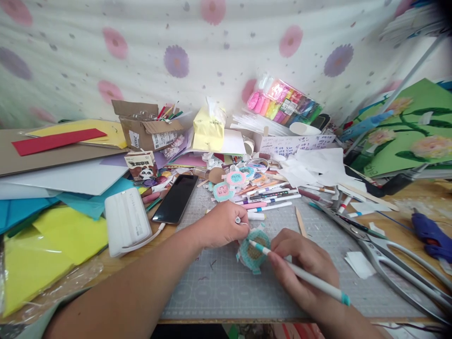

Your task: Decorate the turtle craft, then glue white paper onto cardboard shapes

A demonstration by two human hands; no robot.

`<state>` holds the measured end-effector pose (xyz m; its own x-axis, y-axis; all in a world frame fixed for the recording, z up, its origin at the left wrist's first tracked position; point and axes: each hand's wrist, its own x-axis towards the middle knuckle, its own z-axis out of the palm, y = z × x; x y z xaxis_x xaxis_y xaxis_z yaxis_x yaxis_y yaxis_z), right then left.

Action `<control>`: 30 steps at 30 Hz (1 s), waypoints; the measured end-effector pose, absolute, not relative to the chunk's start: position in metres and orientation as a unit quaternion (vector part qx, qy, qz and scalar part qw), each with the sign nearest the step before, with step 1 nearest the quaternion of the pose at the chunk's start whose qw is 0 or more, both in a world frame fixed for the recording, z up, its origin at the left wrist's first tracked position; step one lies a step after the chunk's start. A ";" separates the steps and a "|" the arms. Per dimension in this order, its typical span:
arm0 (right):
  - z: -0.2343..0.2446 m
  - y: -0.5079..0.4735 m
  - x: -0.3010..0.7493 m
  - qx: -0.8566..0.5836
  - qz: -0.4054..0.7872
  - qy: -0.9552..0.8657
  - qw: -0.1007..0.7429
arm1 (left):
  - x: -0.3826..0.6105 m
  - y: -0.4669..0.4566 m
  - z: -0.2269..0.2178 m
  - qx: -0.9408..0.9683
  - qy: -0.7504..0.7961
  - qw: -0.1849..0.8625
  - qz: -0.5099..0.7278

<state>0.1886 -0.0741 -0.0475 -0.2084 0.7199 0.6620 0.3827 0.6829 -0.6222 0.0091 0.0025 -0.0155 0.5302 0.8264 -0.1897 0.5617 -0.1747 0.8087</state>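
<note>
My right hand [303,273] grips a white pen with teal ends [300,273], its tip resting on a small teal-edged paper craft piece [253,252] lying on the grey cutting mat [219,287]. My left hand [222,225] is closed beside the craft piece, fingers pressing its upper left edge, with a small white cap-like bit between the fingertips. Behind the hands lie more small round paper pieces in pink and teal [229,184] and a row of coloured markers [271,197].
Large scissors [384,254] and a blue glue gun [431,235] lie at right. A phone [175,198], white power bank [127,220] and stacked coloured paper [52,235] lie at left. A cardboard box [148,127], tissue pack [208,127] and clay packets [282,101] stand behind.
</note>
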 end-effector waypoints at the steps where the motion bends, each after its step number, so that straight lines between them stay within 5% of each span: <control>1: -0.048 -0.074 0.189 -0.379 0.157 -0.747 0.522 | 0.009 0.003 -0.016 0.752 0.461 0.447 0.150; 19: -0.050 -0.075 0.191 -0.399 0.151 -0.719 0.548 | 0.009 0.003 -0.017 0.747 0.454 0.456 0.165; 30: -0.043 -0.078 0.181 -0.326 0.140 -0.794 0.493 | 0.008 0.004 -0.018 0.754 0.453 0.447 0.165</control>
<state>0.1808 -0.0777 -0.0429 -0.3010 0.6556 0.6925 0.3790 0.7486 -0.5440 0.0080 0.0036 -0.0180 0.5352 0.8302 -0.1562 0.5352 -0.1901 0.8231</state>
